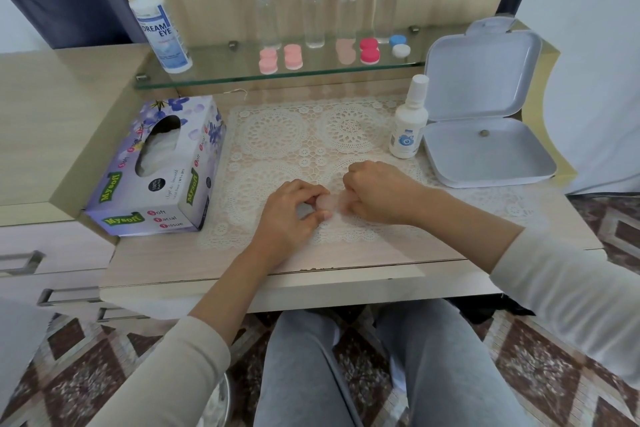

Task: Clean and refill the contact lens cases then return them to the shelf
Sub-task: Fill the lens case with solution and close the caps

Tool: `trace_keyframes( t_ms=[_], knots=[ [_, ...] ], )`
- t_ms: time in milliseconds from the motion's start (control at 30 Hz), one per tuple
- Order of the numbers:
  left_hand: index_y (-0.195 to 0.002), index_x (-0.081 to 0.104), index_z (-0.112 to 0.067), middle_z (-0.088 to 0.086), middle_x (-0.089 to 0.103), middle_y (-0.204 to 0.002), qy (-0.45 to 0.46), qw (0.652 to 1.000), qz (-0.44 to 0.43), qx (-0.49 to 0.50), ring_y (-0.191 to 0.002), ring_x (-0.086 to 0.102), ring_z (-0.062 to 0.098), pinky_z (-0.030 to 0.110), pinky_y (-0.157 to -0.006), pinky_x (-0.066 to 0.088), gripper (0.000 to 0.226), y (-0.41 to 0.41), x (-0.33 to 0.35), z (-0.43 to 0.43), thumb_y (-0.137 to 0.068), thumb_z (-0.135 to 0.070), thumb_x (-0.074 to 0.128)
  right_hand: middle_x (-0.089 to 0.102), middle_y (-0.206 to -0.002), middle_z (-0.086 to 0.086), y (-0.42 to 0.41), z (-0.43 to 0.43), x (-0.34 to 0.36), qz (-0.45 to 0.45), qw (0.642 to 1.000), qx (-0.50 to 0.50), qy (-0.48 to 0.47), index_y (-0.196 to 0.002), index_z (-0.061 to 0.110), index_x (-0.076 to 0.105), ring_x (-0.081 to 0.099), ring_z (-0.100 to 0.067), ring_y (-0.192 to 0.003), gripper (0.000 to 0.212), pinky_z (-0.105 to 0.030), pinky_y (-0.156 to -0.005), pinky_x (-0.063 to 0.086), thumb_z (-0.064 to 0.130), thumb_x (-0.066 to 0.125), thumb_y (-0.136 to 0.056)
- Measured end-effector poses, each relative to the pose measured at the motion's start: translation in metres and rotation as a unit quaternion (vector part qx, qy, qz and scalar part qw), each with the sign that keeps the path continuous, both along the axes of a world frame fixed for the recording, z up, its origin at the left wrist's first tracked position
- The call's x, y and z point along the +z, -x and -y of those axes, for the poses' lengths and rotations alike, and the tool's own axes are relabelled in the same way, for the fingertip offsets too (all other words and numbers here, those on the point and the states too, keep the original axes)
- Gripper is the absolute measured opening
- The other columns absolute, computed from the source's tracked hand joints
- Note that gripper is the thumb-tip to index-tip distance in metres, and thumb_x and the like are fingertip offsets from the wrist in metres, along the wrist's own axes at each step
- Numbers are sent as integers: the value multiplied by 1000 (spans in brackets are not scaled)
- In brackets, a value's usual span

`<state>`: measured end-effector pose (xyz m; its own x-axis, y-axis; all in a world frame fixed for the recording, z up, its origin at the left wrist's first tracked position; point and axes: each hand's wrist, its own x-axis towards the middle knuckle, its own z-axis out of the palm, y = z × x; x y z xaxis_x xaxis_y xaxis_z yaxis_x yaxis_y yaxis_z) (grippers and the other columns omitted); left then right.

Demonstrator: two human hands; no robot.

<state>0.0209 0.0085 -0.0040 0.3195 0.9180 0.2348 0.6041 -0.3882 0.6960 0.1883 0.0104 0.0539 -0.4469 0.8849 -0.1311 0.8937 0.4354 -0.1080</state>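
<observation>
— Where's the lens case (328,203)?
— I see it, translucent pink, over the lace mat (277,135): left hand (294,215) pinching one rounded end, right hand (377,194) curled round the other.

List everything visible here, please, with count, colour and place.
large bottle: one, white with blue label, left end of glass shelf
clear bottles: four, transparent, shelf back
shelf cases: five, two pink, one peach, one red, one blue-and-white, shelf front
tissue box: one, purple, desk left
lace mat: one, cream, desk middle
open box: one, white, desk right
small bottle: one, white, beside the open box
held case: one, pale pink, between both hands
left hand: one, grips the held case
right hand: one, grips its other end
</observation>
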Motion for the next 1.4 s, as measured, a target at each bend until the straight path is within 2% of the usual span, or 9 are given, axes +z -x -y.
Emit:
trace_keyframes(
  t_ms=[200,300,367,500,600,733,967,1267,1400],
  knots=[
    [-101,69,-14,-6,59,-90,-8,1000,-1,-3,-87,54,10,3,-80,31,36,0,0,1,-69,-30,65,33,-69,3,-1,-4,-4,42,998,-14,-37,-67,12,38,43,-21,-74,34,-29,-56,26,35,52,-87],
    [-99,69,-14,-5,59,-90,-10,1000,-1,0,-87,54,11,4,-79,32,31,0,0,1,-70,-26,69,52,-92,1,-5,-5,-6,-47,999,-7,-15,-94,13,57,52,-20,-89,26,-27,-65,36,32,66,-79],
    [-99,69,-13,-4,59,-90,-11,1000,0,6,-87,54,12,2,-78,30,27,-1,0,1,-73,-18,74,60,-101,-2,-5,-3,-4,-96,995,11,12,-110,12,63,53,-19,-92,32,-30,-75,44,16,64,-79],
    [-100,69,-12,-3,59,-91,-13,1000,-1,8,-88,54,13,4,-79,32,28,-1,0,0,-73,-11,75,68,-92,-10,-6,-6,0,-88,996,3,21,-101,9,70,52,-20,-85,25,-35,-77,47,4,51,-85],
    [-102,68,-11,-2,60,-92,-10,1000,1,7,-88,55,14,8,-80,34,29,-1,1,0,-73,-11,75,68,-96,-10,-6,-9,0,-62,998,5,6,-103,6,68,54,-22,-93,23,-27,-77,45,8,54,-86],
    [-102,69,-12,-2,60,-91,-15,1000,-1,2,-88,54,13,5,-80,32,30,0,0,1,-72,-16,74,65,-96,-12,-6,-8,3,-41,999,5,6,-102,4,65,54,-23,-94,22,-32,-80,47,13,54,-85],
    [-100,69,-11,-4,60,-89,-15,1000,-2,3,-86,54,10,6,-80,34,38,-1,1,1,-68,-30,66,57,-98,-12,-4,-1,0,5,1000,-6,-15,-94,-1,60,54,-27,-90,21,-34,-69,42,16,51,-85],
    [-101,70,-17,-9,60,-92,10,999,-31,-38,-91,53,6,10,-84,35,29,4,11,1,-74,-28,74,45,-75,-6,0,6,-5,-18,997,-60,-39,-67,6,45,45,-25,-71,22,-27,-47,23,18,53,-84],
    [-102,70,-13,-9,60,-90,37,997,-41,-51,-86,57,3,7,-80,41,27,7,19,1,-76,-17,73,60,-91,-10,-3,4,-4,-31,998,-53,-31,-90,3,63,53,-25,-81,25,-26,-55,33,26,60,-81]
  ],
)
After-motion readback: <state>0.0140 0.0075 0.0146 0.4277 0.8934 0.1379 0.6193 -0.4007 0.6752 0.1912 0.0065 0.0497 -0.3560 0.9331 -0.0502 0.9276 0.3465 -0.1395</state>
